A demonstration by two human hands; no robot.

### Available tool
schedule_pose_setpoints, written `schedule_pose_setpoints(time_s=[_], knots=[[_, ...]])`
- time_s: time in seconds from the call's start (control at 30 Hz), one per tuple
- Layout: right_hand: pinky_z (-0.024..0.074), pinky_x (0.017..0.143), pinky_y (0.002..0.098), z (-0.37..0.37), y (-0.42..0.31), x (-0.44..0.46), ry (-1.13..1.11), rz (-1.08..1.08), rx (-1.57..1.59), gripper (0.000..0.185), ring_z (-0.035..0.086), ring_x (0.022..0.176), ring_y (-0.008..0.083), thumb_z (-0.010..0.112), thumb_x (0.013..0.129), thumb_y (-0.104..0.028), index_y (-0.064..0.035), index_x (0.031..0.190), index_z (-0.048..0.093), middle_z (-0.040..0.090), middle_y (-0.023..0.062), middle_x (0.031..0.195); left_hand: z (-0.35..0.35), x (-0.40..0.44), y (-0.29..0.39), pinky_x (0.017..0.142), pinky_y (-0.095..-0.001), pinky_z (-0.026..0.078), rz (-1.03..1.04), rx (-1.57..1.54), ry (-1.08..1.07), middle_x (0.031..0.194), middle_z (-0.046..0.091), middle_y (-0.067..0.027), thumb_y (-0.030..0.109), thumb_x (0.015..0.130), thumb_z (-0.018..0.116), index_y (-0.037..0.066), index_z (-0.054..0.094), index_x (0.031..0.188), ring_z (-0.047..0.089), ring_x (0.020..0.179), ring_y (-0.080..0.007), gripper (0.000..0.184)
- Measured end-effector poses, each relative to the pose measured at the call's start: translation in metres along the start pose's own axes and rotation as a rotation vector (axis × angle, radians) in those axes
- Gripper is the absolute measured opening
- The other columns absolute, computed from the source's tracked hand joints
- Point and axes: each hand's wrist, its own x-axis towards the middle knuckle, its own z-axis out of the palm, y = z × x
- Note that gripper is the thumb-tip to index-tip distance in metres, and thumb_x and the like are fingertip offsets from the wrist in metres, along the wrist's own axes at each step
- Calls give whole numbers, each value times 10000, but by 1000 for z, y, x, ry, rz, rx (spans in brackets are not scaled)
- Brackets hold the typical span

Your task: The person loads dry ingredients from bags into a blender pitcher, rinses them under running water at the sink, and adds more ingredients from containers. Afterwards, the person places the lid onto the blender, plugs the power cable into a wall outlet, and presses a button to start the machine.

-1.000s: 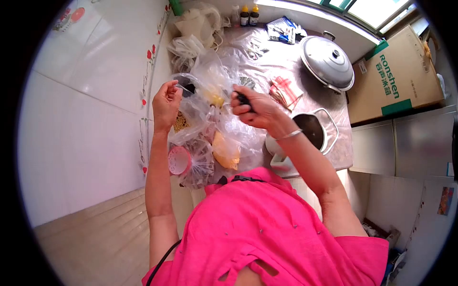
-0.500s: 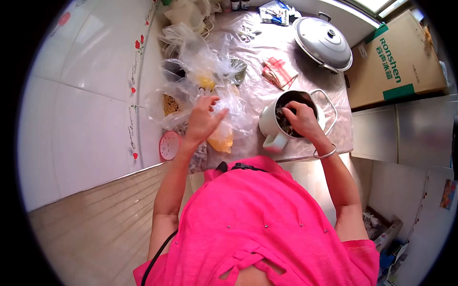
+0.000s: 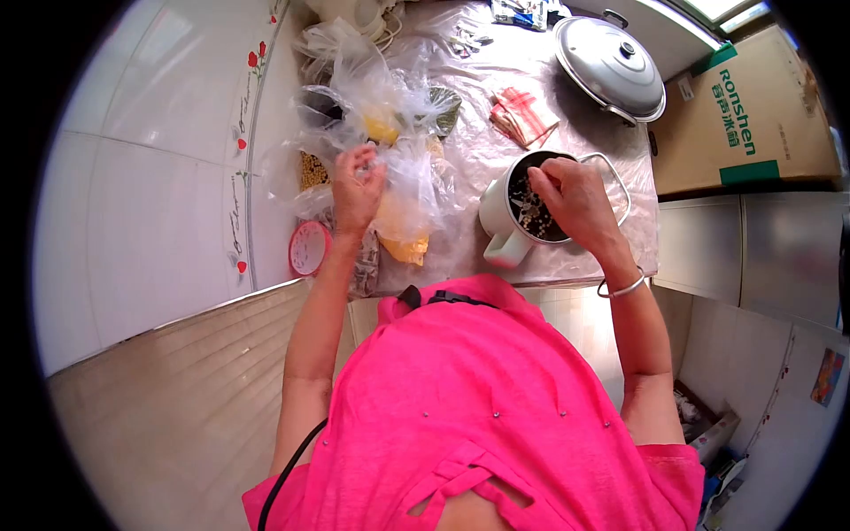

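Note:
My right hand (image 3: 575, 196) is over the mouth of a white blender jug (image 3: 496, 208), its fingers curled together; whatever they hold is hidden. Inside the jug are dark and pale grains or beans (image 3: 529, 211) and what looks like a metal blade. My left hand (image 3: 357, 188) is raised beside clear plastic bags (image 3: 412, 181), with its fingers loosely bent, apart, and nothing visible in them. Near it are a bag of yellow-orange grains (image 3: 405, 245), a bag of tan beans (image 3: 312, 171) and another yellow bag (image 3: 381, 126).
A pink-rimmed round container (image 3: 310, 249) stands at the table's left edge. Behind the jug lie a red-and-white checked cloth (image 3: 524, 118) and a large lidded metal pan (image 3: 611, 66). A cardboard box (image 3: 748, 106) is at the right. Plastic sheeting (image 3: 465, 252) covers the table.
My right hand has lifted from inside the jug to above its rim, uncovering the contents. The left hand has drawn slightly left from the bags, its fingers more bent. The view has shifted slightly.

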Motion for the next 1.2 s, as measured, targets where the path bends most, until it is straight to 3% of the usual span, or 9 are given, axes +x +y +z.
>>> schedule_pose_setpoints(time_s=[0.07,0.17,0.27,0.47,0.57,0.67,0.73,0.93,1.2], knots=[[416,553,417,-2,-26,-2,-2,-32,188,278,542,576,363,614,869,-151,44,686,538,535,208,646,-4,-2,23,814,-306,512,185,5,166,1170,496,-94,22,807,661,51,559,1116,535,1069,-209,327],[431,570,424,13,-64,-15,-213,23,423,274,569,594,351,600,880,-150,38,691,539,528,211,642,-15,-37,19,815,-309,511,71,129,118,1193,474,-109,63,774,704,46,549,1126,525,1076,-224,385],[495,647,482,48,-82,-26,-326,-164,164,251,634,690,380,540,880,-139,39,712,595,599,220,680,-13,-69,-8,860,-342,509,-135,341,-88,1226,465,-132,149,734,771,32,523,1197,517,1126,-238,537],[529,654,475,154,-51,-54,-590,-386,-1,135,651,783,404,538,763,-38,59,759,631,636,265,812,32,-61,-41,840,-442,495,206,731,251,1089,558,-170,234,687,761,2,567,1163,554,1021,-337,564],[536,651,468,173,-60,-46,-518,-214,-23,123,648,754,409,543,766,-47,48,770,621,637,262,839,22,-25,-59,770,-411,510,-245,578,-225,817,610,-159,247,702,720,-2,632,973,619,833,-335,378],[499,746,478,218,-46,-38,-524,-183,-31,174,616,823,412,534,853,-101,54,922,570,617,223,874,17,26,-50,692,-391,503,-85,316,-166,628,556,-160,264,707,690,-14,608,797,599,649,-327,304],[496,753,486,242,-42,-24,-478,-178,-22,179,611,848,414,529,859,-103,52,945,561,608,239,945,12,53,-6,580,-274,437,-167,245,-228,675,555,-42,186,779,723,1,546,875,497,611,-109,273],[477,796,496,264,-28,17,-178,-28,133,167,581,938,425,493,881,-98,42,963,533,556,263,1041,32,90,34,584,-251,463,-243,-383,-329,798,561,-23,82,853,625,18,567,920,545,687,-99,109],[480,831,461,282,-25,80,1,-211,155,242,564,981,400,513,834,-54,20,1064,537,565,217,1051,17,105,66,658,-271,523,-233,-402,-389,930,575,-59,153,904,632,31,518,1136,597,768,-124,285]])
